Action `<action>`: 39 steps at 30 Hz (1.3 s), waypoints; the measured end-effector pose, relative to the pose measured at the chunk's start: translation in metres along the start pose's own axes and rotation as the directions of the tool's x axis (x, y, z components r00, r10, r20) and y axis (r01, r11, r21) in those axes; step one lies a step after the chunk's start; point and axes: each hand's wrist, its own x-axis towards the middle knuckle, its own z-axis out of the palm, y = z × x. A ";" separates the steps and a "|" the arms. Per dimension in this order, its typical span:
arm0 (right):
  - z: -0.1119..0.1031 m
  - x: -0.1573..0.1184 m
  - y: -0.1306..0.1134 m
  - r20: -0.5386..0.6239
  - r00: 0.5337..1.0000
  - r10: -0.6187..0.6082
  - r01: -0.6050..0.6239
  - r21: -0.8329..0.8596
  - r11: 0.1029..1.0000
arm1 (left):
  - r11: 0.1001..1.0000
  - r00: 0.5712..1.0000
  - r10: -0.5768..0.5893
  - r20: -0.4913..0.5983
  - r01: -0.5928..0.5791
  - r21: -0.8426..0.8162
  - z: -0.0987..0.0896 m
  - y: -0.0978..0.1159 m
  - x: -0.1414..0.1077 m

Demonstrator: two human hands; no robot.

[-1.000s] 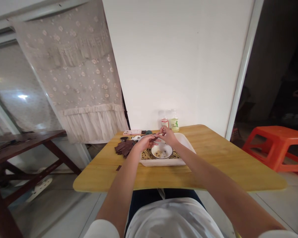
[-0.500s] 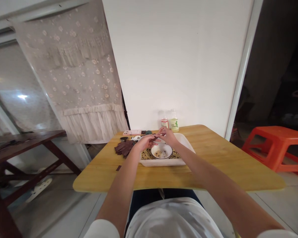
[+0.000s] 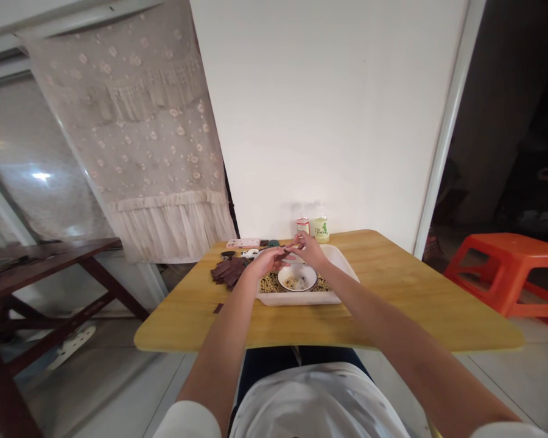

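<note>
The left hand and right hand pinch a thin dark strip narrowly between their fingertips. Just below the fingers, a white bowl sits in a plastic tray of speckled grains; rough brown strips lie piled further left.

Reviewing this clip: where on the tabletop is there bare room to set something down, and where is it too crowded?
Bare wood of the table spreads right of the white tray to the table's right edge, and along the tray's front. It is crowded behind and left of the tray, with dark brown strips, a pink box and two bottles.
</note>
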 end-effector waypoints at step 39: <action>-0.025 -0.001 0.000 -0.028 0.916 0.399 -0.267 -0.787 0.556 | 0.996 0.954 -0.090 -0.287 0.086 -0.028 -0.008 -0.005 0.008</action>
